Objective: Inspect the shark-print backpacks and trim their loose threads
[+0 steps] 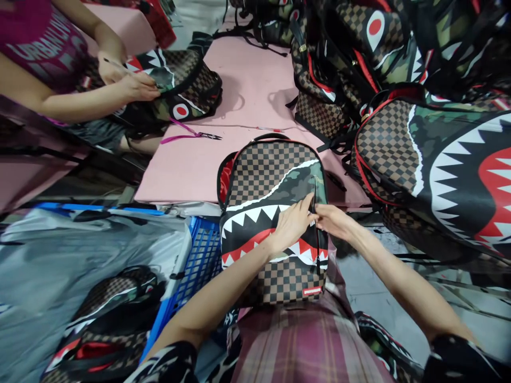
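A backpack with brown checks, camouflage and a red-and-white shark mouth stands on my lap, leaning against the table edge. A vertical zip runs down the right of its front. My left hand lies across the front panel, fingers stretched out and apart at this zip. On the other side of the zip, my right hand pinches the backpack's front, fingers close together. Between the fingertips shows a small pale piece, too small to name. The backpack's top left gapes, showing red lining.
Thread snips with a purple ribbon lie on the pink table. Similar backpacks crowd the right. Across the table, a co-worker's hand works on another backpack. A blue crate with plastic sheeting stands at left.
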### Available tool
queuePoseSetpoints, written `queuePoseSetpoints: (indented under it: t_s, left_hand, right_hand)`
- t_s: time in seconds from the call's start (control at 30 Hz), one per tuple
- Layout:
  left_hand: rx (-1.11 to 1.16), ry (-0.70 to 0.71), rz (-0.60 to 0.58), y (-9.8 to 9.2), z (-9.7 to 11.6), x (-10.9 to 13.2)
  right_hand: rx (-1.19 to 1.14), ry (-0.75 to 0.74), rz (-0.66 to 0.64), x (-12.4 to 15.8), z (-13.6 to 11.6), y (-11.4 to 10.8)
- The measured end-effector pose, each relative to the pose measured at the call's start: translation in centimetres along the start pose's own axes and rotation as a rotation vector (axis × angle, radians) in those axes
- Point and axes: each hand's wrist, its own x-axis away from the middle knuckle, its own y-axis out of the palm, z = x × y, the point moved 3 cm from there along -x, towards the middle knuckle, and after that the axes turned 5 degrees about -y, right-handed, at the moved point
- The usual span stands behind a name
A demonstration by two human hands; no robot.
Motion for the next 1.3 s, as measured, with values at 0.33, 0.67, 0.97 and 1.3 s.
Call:
queuePoseSetpoints:
  t_s: [0.33,0.67,0.97,1.3]
  left_hand:
    - [0.08,0.482,0.094,5.0,-0.5,12.8]
    - [-0.053,0.638,-0.261,9.0,1.0,13.0]
    - [0.112,0.616,-0.163,8.6,0.3,12.8]
    - [0.337,0.007,0.255,-1.9,-0.5,-6.1]
  right_hand:
    - [1.022,-0.446,-0.084,10.5,3.0,2.1]
    - [0.408,-0.31,0.386,-5.7,-3.1,-3.2]
    - [0.545,-0.244,0.549,-9.8,2.6,-9.8]
    - [0.783,-0.081,0.523,-9.5,10.9,-11.6]
